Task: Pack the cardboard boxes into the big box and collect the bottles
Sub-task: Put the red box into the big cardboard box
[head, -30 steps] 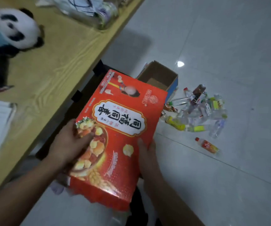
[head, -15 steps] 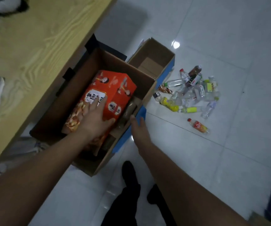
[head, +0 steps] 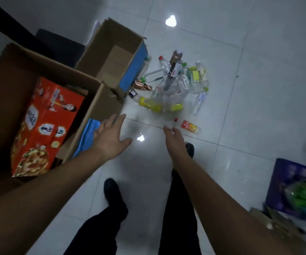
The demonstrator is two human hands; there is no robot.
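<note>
A red printed cardboard box lies inside the big brown box at the left. A smaller empty brown box with a blue side stands behind it. A pile of several plastic bottles lies on the white tiled floor, and one red-labelled bottle lies apart, nearest me. My left hand hovers with fingers spread beside the big box's right wall, holding nothing. My right hand is over the floor just short of the red-labelled bottle, fingers loose and empty.
My two dark shoes and legs stand on the floor below the hands. At the lower right lies a dark blue printed box with some brown cardboard beside it. Dark furniture sits at the upper left.
The red box went down into the big box and my left hand let go of it. Both hands have since pulled out and moved right, toward the bottles. The view swung away from the wooden table.
</note>
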